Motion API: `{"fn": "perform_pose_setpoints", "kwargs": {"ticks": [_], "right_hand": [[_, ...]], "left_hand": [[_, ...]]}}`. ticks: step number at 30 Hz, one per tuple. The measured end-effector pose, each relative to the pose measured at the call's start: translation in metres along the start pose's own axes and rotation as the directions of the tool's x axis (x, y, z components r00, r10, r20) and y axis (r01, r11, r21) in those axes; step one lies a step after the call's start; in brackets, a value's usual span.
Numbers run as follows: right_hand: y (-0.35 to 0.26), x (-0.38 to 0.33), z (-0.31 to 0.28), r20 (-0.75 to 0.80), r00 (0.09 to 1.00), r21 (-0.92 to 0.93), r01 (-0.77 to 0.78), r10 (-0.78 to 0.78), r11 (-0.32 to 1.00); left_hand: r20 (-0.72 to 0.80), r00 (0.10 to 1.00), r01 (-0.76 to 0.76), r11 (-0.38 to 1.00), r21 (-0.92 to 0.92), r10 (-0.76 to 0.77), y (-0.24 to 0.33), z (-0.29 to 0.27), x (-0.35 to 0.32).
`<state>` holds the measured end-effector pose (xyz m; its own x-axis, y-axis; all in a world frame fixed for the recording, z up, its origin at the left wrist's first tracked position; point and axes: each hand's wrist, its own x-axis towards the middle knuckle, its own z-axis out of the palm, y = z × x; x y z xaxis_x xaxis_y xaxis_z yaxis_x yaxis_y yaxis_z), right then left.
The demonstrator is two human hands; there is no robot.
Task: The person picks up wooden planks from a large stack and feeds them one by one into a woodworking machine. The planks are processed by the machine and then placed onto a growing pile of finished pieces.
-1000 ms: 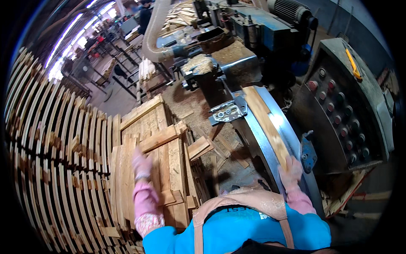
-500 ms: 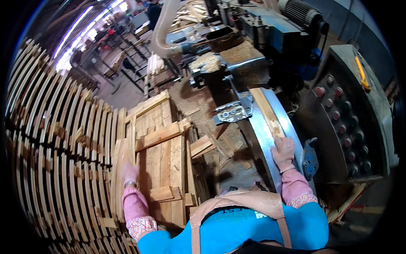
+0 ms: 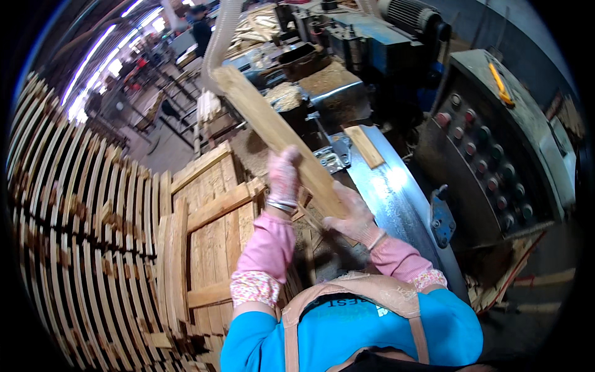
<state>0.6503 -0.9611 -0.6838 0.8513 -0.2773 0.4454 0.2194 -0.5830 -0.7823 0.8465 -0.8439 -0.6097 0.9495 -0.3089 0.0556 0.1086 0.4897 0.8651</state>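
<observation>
A long wooden board is held at a slant in the air, left of the metal machine table. Gloved, my left hand grips it near its middle. My right hand, in a glove as well, is closed round its near end. Another piece of wood lies on the shiny table, its far end at the machine. Beside that piece sits a metal guide block. Pink sleeves cover both my forearms.
Tall stacks of wooden slats fill the left side. Boards lie on a wooden crate nearer to me. On the right stands a control panel with several buttons and a yellow cutter on top. A ribbed hose hangs ahead.
My left hand has come over from the crate and now holds a long board. My right hand has left the piece on the table and grips that board too. The piece has moved further into the machine.
</observation>
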Motion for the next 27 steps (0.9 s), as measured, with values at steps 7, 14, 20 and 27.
{"fn": "perform_pose_setpoints", "kwargs": {"ticks": [7, 14, 20, 27], "right_hand": [[0.024, -0.208, -0.116, -0.221, 0.896, -0.588, -0.438, 0.386, 0.68], [0.059, -0.221, -0.124, -0.26, 0.941, -0.799, -0.335, 0.215, 0.499], [0.182, -0.037, -0.05, -0.362, 0.931, -0.786, -0.273, -0.053, 0.555], [0.16, -0.042, -0.042, -0.203, 0.944, -0.709, -0.324, 0.26, 0.626]], "left_hand": [[0.31, 0.807, 0.375, 0.842, 0.388, -0.503, -0.086, -0.042, -0.055], [-0.024, 0.892, 0.407, 0.777, 0.48, -0.452, -0.065, -0.142, -0.079], [-0.018, 0.992, 0.084, 0.557, 0.826, -0.123, 0.012, -0.189, -0.033], [-0.344, 0.766, 0.47, -0.109, 0.876, 0.543, 0.151, -0.45, -0.049]]}}
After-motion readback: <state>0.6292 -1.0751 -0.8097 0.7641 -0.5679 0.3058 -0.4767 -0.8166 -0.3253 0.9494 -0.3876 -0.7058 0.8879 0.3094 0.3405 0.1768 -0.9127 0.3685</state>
